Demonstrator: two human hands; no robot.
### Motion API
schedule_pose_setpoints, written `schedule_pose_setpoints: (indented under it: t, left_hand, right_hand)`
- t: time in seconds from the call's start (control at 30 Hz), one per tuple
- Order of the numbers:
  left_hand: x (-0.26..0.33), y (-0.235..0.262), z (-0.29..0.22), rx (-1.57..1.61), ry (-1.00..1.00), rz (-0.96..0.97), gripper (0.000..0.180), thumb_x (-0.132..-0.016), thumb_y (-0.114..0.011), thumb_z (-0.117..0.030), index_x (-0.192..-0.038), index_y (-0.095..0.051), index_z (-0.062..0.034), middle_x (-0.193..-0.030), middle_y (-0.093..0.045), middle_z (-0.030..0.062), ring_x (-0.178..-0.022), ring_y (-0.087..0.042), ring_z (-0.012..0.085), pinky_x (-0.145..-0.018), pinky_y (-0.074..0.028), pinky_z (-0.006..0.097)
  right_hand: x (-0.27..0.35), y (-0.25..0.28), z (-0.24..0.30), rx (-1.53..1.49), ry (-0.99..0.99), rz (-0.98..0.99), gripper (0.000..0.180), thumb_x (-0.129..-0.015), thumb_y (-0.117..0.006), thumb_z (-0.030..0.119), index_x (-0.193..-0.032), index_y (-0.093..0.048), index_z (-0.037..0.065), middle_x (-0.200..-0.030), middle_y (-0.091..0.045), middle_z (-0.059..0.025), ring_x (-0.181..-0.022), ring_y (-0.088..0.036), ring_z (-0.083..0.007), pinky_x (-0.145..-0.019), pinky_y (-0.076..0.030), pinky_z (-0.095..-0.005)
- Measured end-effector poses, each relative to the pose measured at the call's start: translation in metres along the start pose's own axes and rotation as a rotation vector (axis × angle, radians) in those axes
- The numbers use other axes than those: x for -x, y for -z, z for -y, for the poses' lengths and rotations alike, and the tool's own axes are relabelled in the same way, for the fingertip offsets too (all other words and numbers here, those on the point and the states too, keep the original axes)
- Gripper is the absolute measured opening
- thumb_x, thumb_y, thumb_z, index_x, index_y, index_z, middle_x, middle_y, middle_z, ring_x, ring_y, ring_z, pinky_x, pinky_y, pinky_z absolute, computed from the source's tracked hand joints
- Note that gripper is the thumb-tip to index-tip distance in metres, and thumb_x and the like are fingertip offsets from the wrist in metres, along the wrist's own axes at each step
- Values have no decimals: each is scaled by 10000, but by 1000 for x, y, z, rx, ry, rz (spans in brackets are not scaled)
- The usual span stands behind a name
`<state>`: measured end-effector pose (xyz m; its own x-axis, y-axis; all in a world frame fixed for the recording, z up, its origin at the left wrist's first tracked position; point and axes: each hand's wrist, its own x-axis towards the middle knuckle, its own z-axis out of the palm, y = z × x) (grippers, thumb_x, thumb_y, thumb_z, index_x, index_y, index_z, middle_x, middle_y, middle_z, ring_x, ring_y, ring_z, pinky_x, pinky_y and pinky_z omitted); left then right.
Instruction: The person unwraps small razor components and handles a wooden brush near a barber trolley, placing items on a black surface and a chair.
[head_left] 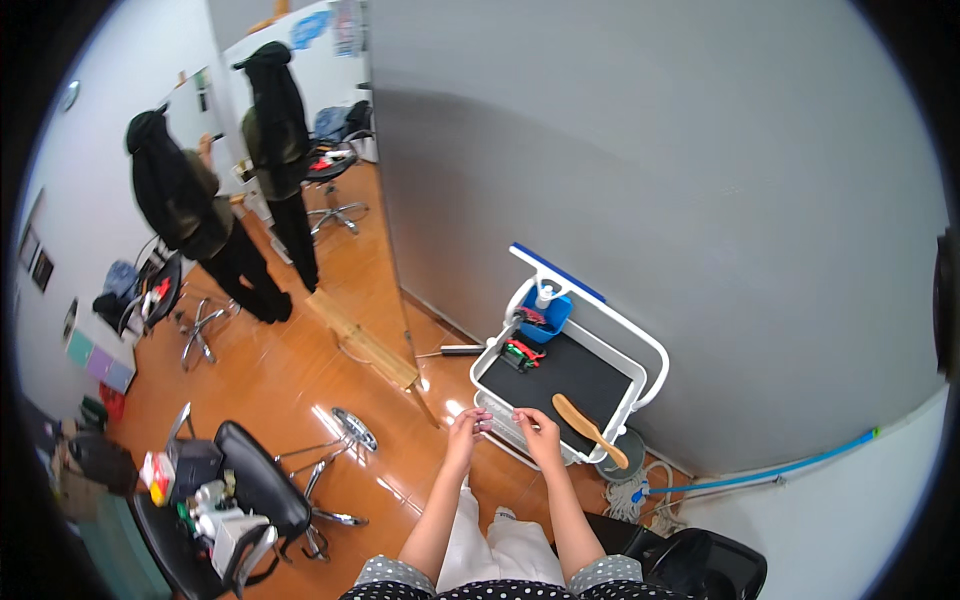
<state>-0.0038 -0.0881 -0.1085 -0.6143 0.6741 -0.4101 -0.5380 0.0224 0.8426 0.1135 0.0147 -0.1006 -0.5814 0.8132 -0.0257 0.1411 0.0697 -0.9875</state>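
Note:
In front of my body, both forearms reach toward the near edge of a white trolley (483,375). My left hand (468,428) has its fingers curled together, just left of the trolley's near side. Close beside it, my right hand (538,432) is pinched at the fingertips over that same edge. Anything thin or small between the fingers is too fine to make out. A long wooden brush (588,428) lies across the trolley's right rim, near my right hand. Red, green and black hair clips (522,354) rest on the black mat (548,383) in the tray.
A blue bin (552,318) with a white bottle sits at the trolley's far end. Right of it, a blue-handled mop (765,478) leans by a grey bucket (625,452). Loaded black chairs (262,478) stand left. A person (185,200) stands at a large mirror (345,215).

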Motion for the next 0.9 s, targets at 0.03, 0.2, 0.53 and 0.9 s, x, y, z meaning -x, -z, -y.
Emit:
schedule_pose_setpoints:
  t: [0.03,0.2,0.53,0.9]
  left_hand:
    - [13,9,-2,9,-27,-27,247,-912,-371,-202,-1040,-534,-66,-979,-611,56,-781,-560,106,-665,-420,224]
    - [75,63,-30,-17,-161,-222,230,-912,-379,-210,-1026,-534,-84,-954,-620,47,-799,-569,107,-695,-431,244]
    - [203,227,-63,140,-446,-722,213,-912,-388,-203,-999,-544,-86,-931,-622,32,-745,-549,85,-631,-400,208]
    - [355,373,-95,213,-591,-1156,232,-909,-387,-208,-1026,-534,-73,-953,-614,53,-767,-549,89,-673,-416,226]
  right_hand:
    - [8,-6,5,-2,1,43,181,-875,-509,110,-958,-613,-13,-841,-645,-69,-796,-594,-109,-718,-455,-233]
    - [31,-52,38,13,52,275,191,-874,-512,129,-947,-619,-11,-845,-645,-73,-805,-593,-119,-725,-448,-239]
    - [84,-223,94,1,266,808,213,-863,-527,173,-954,-621,4,-890,-626,-85,-804,-590,-137,-704,-456,-252]
    - [198,-419,149,-15,298,1244,226,-887,-502,166,-994,-600,-7,-902,-628,-64,-857,-572,-112,-751,-442,-234]
